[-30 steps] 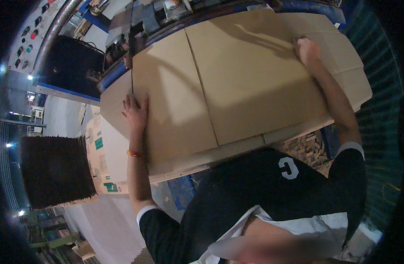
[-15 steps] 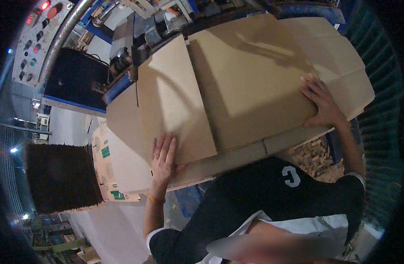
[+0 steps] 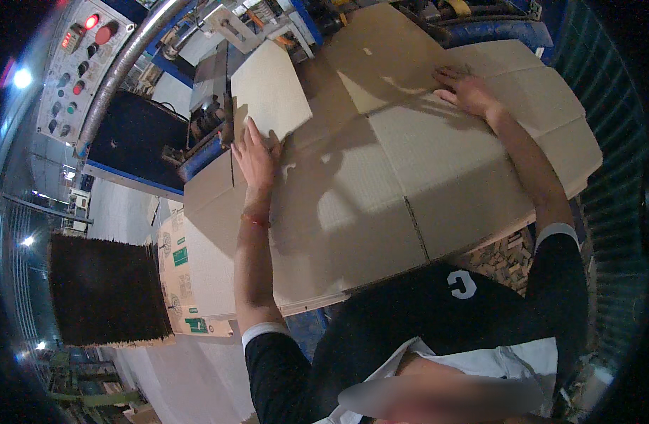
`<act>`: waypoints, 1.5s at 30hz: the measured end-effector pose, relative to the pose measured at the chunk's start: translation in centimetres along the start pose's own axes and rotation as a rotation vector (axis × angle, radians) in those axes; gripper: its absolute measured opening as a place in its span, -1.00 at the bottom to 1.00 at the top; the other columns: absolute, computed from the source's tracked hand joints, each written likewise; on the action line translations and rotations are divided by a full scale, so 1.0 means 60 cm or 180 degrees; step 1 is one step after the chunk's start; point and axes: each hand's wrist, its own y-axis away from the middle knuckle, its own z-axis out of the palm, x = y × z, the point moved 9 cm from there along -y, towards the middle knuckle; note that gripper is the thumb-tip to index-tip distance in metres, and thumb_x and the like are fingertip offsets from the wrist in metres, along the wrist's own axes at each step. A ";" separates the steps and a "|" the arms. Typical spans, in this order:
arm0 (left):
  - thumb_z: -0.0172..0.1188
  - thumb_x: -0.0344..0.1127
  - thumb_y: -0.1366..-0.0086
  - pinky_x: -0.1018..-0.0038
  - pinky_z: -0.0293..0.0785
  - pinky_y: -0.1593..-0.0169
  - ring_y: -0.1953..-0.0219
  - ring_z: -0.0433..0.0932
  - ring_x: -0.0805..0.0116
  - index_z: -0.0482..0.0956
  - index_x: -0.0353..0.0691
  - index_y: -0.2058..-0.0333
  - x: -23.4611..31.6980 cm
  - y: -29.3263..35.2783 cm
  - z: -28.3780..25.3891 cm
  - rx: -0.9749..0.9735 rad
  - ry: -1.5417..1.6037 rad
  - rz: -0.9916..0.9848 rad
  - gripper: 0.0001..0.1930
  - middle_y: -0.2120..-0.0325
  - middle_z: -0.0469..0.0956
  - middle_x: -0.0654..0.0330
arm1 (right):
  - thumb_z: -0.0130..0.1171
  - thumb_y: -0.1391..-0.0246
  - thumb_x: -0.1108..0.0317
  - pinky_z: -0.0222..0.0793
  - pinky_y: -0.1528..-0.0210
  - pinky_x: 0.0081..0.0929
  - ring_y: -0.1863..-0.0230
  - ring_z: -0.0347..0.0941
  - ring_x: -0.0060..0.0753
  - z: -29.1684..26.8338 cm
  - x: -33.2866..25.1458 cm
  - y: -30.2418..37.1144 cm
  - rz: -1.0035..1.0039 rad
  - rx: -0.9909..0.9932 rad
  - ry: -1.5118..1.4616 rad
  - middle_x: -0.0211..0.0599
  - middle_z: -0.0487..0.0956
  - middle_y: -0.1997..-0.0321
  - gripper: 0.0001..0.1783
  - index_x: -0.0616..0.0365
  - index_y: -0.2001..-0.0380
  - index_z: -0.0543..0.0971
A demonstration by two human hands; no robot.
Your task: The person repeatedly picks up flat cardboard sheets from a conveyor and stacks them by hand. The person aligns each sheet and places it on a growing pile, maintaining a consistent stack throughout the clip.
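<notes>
A brown corrugated cardboard sheet lies partly under the machine at the far side, its pale left panel (image 3: 271,88) and wider right panel (image 3: 388,60) both in view. My left hand (image 3: 257,157) is at the near edge of the left panel, fingers stretched forward and apart. At the right panel's near right corner, my right hand (image 3: 471,93) lies palm down with its fingers extended. Neither hand grips anything. Beneath the sheet and my forearms spreads a larger creased cardboard sheet (image 3: 346,205), with a slot near its front edge; it appears to top a stack.
The blue-framed machine (image 3: 215,116) borders the far side. A control panel (image 3: 80,71) with buttons and a lit red lamp stands at far left behind a metal pipe (image 3: 123,63). Left are a printed cardboard stack (image 3: 176,272) and a dark block-shaped stack (image 3: 105,290). Cardboard scraps (image 3: 500,261) lie below right.
Both hands have moved forward, away from me. The upper cardboard sheet has slid the same way toward the machine, uncovering much more of the creased sheet beneath it.
</notes>
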 end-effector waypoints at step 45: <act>0.03 -0.08 -0.27 0.17 -0.02 -0.30 -0.30 -0.08 0.00 -0.08 -0.14 -0.26 -0.276 0.517 -0.239 0.2483 0.5211 -0.3483 -0.31 -0.27 -0.21 -0.14 | -0.03 -0.04 0.53 0.18 -0.13 -0.44 -0.10 0.30 -0.30 -0.224 0.267 0.455 0.1986 0.4858 -0.4112 -0.16 0.36 -0.13 -0.43 0.31 -0.17 0.19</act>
